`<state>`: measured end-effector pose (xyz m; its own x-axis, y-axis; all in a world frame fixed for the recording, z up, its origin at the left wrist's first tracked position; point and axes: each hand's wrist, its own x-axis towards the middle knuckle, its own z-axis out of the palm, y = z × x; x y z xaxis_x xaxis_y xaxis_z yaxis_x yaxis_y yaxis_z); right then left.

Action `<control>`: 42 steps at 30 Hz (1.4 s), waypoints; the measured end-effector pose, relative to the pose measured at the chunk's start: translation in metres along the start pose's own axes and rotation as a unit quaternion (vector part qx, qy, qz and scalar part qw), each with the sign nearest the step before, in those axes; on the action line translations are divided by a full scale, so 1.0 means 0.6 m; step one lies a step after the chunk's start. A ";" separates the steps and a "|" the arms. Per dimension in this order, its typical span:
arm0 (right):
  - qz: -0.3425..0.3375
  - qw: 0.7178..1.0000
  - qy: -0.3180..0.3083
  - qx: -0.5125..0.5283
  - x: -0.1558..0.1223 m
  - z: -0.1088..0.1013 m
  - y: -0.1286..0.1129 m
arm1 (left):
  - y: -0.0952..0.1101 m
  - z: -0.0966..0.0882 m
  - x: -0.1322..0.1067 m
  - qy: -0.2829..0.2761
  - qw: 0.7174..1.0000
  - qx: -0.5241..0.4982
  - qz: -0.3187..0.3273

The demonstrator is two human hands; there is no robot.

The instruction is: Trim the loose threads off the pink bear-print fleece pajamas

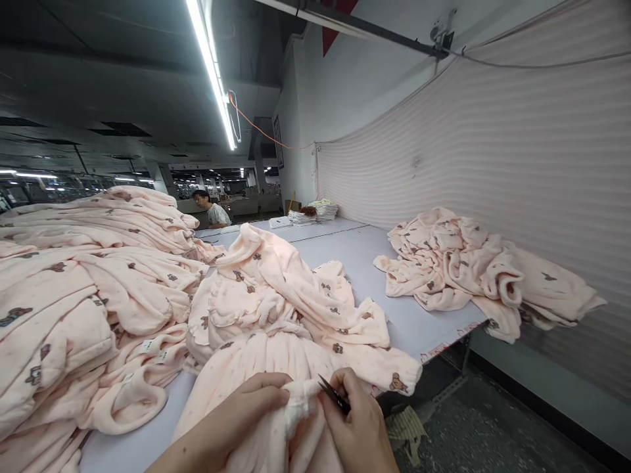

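Note:
A pale pink fleece garment (pixel 266 358) with small bear prints lies spread in front of me on the table. My left hand (pixel 263 401) is closed on its gathered edge, pinching the cloth between thumb and fingers. Close by on the right, my right hand (pixel 357 420) is closed around small dark thread snips (pixel 334 394). The blades point up and left, beside the pinched edge; whether they touch the cloth I cannot tell. Part of the snips is hidden inside the hand.
A large heap of similar pink garments (pixel 98 276) covers the left side. Another pile (pixel 444 263) hangs over the table's (pixel 345 246) right edge. Folded stacks (pixel 323 210) stand at the far end. A person (pixel 217 213) is in the background. A striped cloth (pixel 532 144) covers the wall.

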<state>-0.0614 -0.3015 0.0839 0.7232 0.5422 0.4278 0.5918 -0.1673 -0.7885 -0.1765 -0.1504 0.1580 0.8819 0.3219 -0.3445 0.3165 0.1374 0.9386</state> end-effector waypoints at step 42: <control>-0.178 0.978 0.044 -0.103 -0.028 -0.008 -0.026 | -0.015 0.002 0.006 -0.067 0.997 -0.046 0.005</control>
<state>-0.0813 -0.3119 0.0913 0.4801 0.5253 0.7025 0.8645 -0.1475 -0.4805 -0.1760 -0.1514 0.1486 0.9258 0.1965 -0.3230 0.2787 0.2224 0.9343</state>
